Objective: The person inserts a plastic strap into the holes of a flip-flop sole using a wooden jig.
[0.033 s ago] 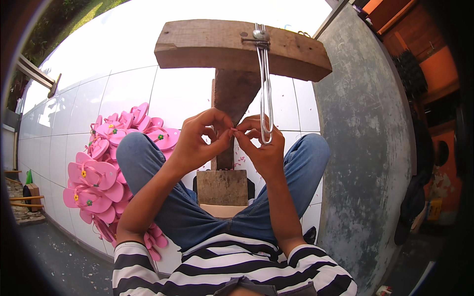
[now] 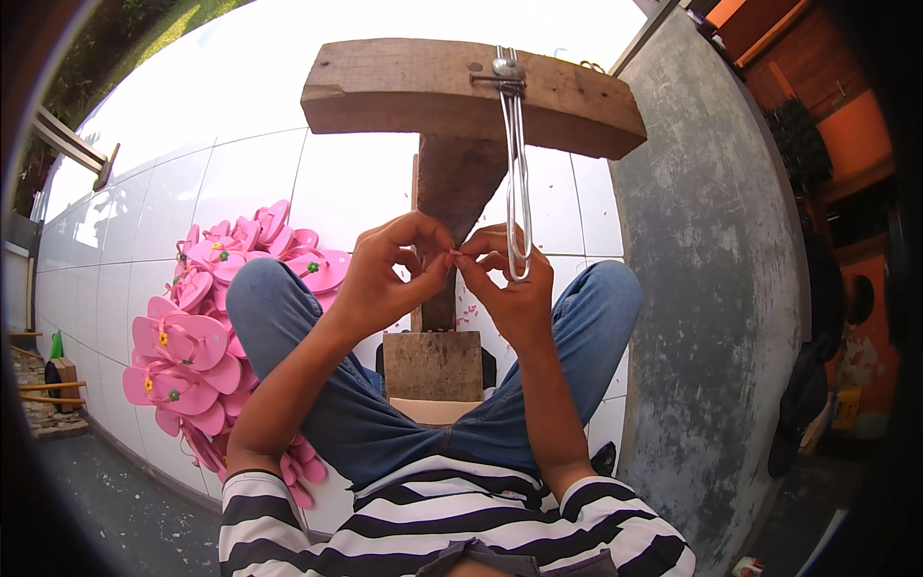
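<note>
My left hand (image 2: 385, 279) and my right hand (image 2: 511, 284) meet fingertip to fingertip above my knees. Both pinch a small pink piece (image 2: 454, 254) between thumb and forefinger; it is too small to make out. Just behind the hands stands a T-shaped wooden stand, with a post (image 2: 454, 188) and a thick crossbeam (image 2: 404, 87). A long metal wire loop (image 2: 517, 183) hangs from a bolt on the crossbeam, and its lower end reaches my right hand's fingers. A square wooden block (image 2: 433, 365) sits between my legs at the foot of the post.
A heap of pink flip-flops (image 2: 197, 332) with small flower trims lies on the white tiled floor (image 2: 250, 173) by my left knee. A rough grey concrete wall (image 2: 711, 269) rises on the right. I sit in blue jeans and a striped shirt.
</note>
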Available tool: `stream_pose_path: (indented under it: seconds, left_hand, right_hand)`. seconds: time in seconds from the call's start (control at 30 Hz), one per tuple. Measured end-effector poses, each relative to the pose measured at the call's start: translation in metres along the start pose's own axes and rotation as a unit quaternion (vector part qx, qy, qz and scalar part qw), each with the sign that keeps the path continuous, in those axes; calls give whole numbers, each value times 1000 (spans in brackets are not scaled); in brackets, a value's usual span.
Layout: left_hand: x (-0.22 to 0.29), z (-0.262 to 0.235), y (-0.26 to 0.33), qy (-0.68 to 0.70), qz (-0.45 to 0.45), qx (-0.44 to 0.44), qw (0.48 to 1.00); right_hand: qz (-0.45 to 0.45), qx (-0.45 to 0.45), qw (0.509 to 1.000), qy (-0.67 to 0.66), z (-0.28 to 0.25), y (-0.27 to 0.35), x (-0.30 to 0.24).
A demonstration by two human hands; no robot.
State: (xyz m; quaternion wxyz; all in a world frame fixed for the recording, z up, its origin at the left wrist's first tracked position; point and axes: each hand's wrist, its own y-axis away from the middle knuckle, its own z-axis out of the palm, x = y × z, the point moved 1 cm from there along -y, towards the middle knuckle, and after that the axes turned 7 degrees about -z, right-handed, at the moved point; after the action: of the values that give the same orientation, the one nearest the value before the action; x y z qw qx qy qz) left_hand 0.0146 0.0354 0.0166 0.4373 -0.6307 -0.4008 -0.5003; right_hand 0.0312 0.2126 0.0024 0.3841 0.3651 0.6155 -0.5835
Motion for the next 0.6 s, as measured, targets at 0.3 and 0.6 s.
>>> stream_pose_path:
  seconds: [0.3, 0.6]
  left_hand:
    - [6, -1, 3, -41, 1, 0, 999]
    - [7, -2, 4, -85, 9, -2, 996]
  right_hand:
    - [8, -29, 999, 9, 0, 3, 6]
    - [-12, -61, 997, 47, -1, 2, 5]
